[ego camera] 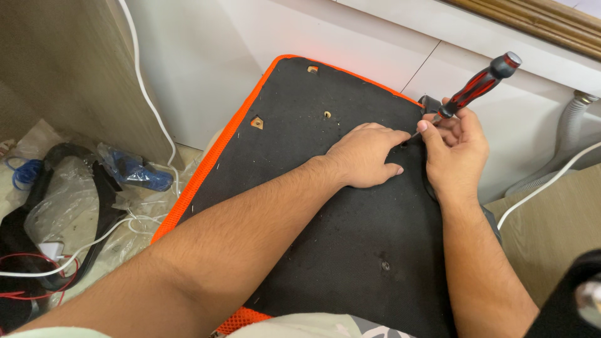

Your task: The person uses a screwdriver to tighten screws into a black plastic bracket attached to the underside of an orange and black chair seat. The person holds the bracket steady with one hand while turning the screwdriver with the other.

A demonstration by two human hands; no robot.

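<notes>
Black felt covers the upturned underside of a chair seat [325, 206] trimmed in orange mesh, where a person works near its far right edge. Left hand [366, 155] lies flat, fingers together, index tip beside a mounting hole; right hand [456, 147] is clamped round the shaft of a red-and-black screwdriver [477, 87]. The tool's long axis slants from the handle, up and right toward the white wall [206, 56], down and left to the tip, which meets the felt between the two hands. Both hands sit close together, the left one touching the spot. Clear plastic bags [69, 194], a blue bundle [134, 170] and white cable [153, 112] lie on the floor off the seat's left edge
</notes>
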